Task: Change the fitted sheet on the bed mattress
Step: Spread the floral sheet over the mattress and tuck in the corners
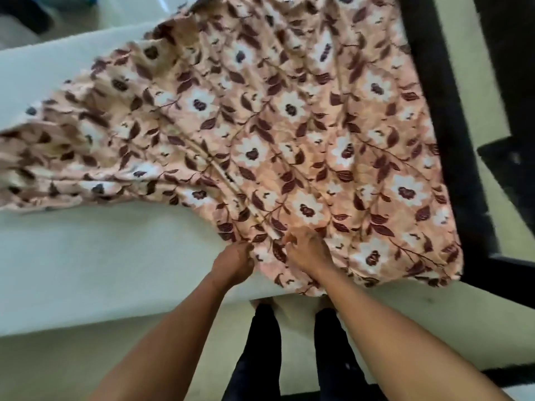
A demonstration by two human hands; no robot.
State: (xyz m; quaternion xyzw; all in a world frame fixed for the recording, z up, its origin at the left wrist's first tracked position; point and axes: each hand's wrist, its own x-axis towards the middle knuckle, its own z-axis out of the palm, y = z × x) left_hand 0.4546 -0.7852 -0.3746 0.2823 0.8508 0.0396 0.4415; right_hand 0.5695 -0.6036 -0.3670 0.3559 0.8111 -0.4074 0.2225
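head view has the left hand [235, 263] and right hand [307, 251] both gripping the floral sheet [289, 125] on the bare mattress [86, 270].

Both hands grip the floral fitted sheet [275, 125] at 6 o'clock: left hand [234, 263], right hand [307, 253]. Bare white mattress [86, 256] spreads toward 9 o'clock.
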